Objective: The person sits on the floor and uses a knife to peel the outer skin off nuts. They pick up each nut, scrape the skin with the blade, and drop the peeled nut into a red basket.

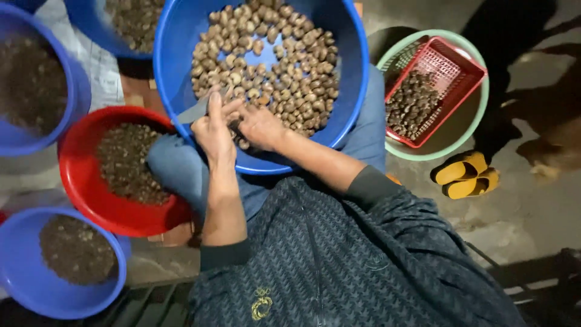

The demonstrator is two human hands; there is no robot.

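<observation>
My left hand (215,130) grips a small knife (192,113), its grey blade pointing left over the rim of a large blue basin (357,91). My right hand (260,126) is closed around a small brown nut, pressed close against the left hand at the basin's near edge. The basin rests on my lap and holds several pale brown nuts (272,66). Just left of my hands a red basin (75,181) holds dark shell bits.
Blue basins with dark material stand at far left (78,91), bottom left (24,272) and top (91,30). At right, a green basin (472,121) holds a red basket (460,66) of dark nuts. Yellow sandals (463,175) lie on the concrete floor.
</observation>
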